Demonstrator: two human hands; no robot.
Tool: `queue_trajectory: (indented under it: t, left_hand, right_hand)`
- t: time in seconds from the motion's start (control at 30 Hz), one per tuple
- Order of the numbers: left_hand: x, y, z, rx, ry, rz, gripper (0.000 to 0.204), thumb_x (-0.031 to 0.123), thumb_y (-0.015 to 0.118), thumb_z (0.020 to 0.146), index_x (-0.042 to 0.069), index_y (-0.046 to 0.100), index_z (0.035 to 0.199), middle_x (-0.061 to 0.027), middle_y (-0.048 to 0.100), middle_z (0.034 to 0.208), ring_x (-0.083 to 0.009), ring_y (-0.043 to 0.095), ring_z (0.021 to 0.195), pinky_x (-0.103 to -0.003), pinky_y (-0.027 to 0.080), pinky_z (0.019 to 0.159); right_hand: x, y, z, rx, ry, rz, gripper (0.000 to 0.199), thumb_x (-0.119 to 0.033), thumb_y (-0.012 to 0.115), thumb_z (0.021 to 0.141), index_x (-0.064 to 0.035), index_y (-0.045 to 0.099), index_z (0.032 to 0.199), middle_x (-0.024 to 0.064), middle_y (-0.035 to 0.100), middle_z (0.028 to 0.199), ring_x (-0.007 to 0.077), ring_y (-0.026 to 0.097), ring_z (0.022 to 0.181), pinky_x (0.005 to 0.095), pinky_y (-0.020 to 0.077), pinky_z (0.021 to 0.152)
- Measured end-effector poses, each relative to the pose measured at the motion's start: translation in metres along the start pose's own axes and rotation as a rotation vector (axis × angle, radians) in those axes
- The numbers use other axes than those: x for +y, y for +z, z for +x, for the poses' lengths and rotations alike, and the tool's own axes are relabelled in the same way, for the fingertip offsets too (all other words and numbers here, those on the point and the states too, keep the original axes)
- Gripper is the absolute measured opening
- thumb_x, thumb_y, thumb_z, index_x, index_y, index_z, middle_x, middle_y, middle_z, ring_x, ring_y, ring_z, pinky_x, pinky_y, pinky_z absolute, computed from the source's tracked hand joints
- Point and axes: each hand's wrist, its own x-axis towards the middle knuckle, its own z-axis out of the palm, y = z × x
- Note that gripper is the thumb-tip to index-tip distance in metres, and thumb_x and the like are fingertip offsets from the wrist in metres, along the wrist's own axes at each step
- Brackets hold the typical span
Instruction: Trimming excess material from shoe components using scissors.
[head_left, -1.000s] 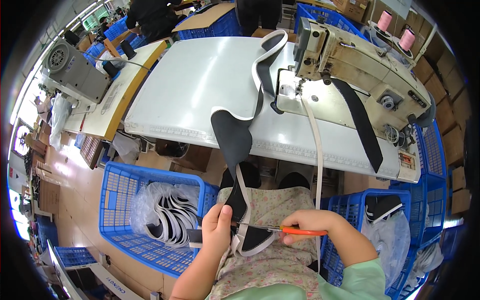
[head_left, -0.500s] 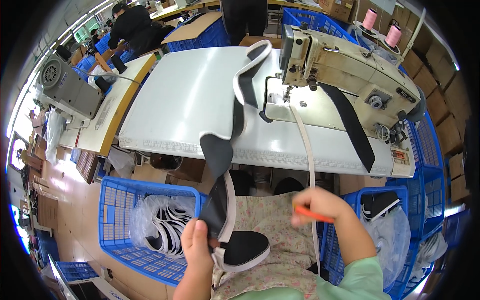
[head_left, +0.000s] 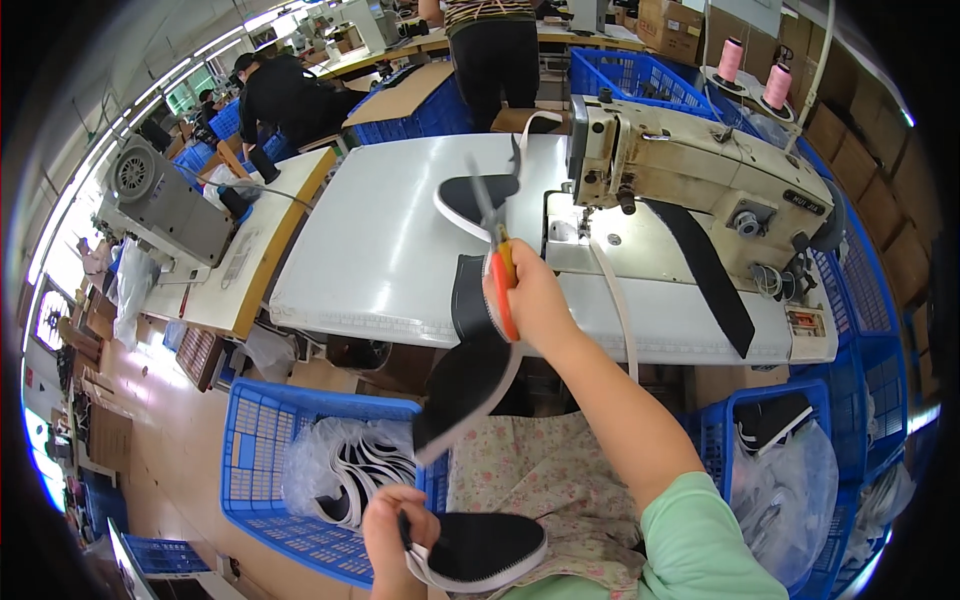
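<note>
blue crate (head_left: 262, 470) beside sewing machine (head_left: 700, 170) table (head_left: 390, 240).

A right hand (head_left: 530, 300) raises orange-handled scissors (head_left: 497, 262) over a white tabletop (head_left: 380, 240) while the left hand (head_left: 395, 525) grips a black, white-edged fabric piece (head_left: 480, 548) above a blue basket (head_left: 265, 470).

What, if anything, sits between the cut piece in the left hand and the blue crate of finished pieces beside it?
Nothing visible does. The left hand holds the black white-edged piece right beside the blue crate, whose open top shows bagged pieces.
</note>
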Motion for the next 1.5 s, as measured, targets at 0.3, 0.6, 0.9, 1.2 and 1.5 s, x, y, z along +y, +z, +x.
queue_trajectory:
  t: [0.3,0.6,0.9,1.2,1.5]
  left_hand:
    - [-0.028,0.023,0.036,0.194,-0.105,-0.119,0.038,0.035,0.040,0.095,0.007,0.040,0.069,-0.0047,0.044,0.060,-0.0126,0.042,0.051,-0.025,0.036,0.049]
    - [-0.050,0.039,0.042,0.191,-0.212,0.111,0.042,0.035,0.040,0.096,0.002,0.049,0.072,-0.0016,0.046,0.068,-0.0127,0.047,0.067,-0.026,0.041,0.066]
    - [-0.076,0.025,0.044,0.099,-0.143,0.283,0.037,0.037,0.043,0.094,0.005,0.044,0.075,-0.0025,0.045,0.066,-0.0111,0.045,0.065,-0.024,0.038,0.060]
    - [-0.084,0.019,0.043,-0.112,-0.167,0.284,0.038,0.037,0.059,0.085,0.001,0.051,0.097,-0.0030,0.056,0.082,-0.0092,0.051,0.074,-0.022,0.042,0.064]
    - [-0.066,0.028,0.040,0.127,-0.158,0.291,0.020,0.021,0.053,0.090,0.001,0.057,0.087,-0.0002,0.056,0.074,-0.0055,0.050,0.063,-0.019,0.041,0.055]
  right_hand:
    - [-0.012,-0.002,-0.141,-0.519,-0.445,-0.311,0.020,-0.007,0.065,0.063,-0.0061,0.049,0.077,0.0074,0.053,0.067,0.0271,0.056,0.062,0.0376,0.0443,0.053]
    - [-0.002,-0.014,-0.194,-0.569,-0.443,-0.265,0.022,-0.007,0.066,0.063,-0.0051,0.048,0.076,0.0078,0.052,0.068,0.0265,0.055,0.062,0.0368,0.0432,0.054]
    - [0.020,-0.024,-0.200,-0.631,-0.374,-0.253,0.022,-0.006,0.065,0.064,-0.0057,0.047,0.075,0.0094,0.053,0.069,0.0284,0.054,0.062,0.0378,0.0420,0.055]
    - [0.011,-0.041,-0.168,-0.537,0.123,-0.038,0.030,-0.004,0.063,0.068,-0.0048,0.047,0.094,0.0072,0.054,0.073,0.0219,0.052,0.060,0.0295,0.0417,0.054]
    - [0.024,-0.124,-0.173,-1.094,0.369,-0.247,0.046,-0.045,0.070,0.073,-0.0036,0.056,0.085,0.0089,0.054,0.068,0.0222,0.052,0.062,0.0323,0.0419,0.057]
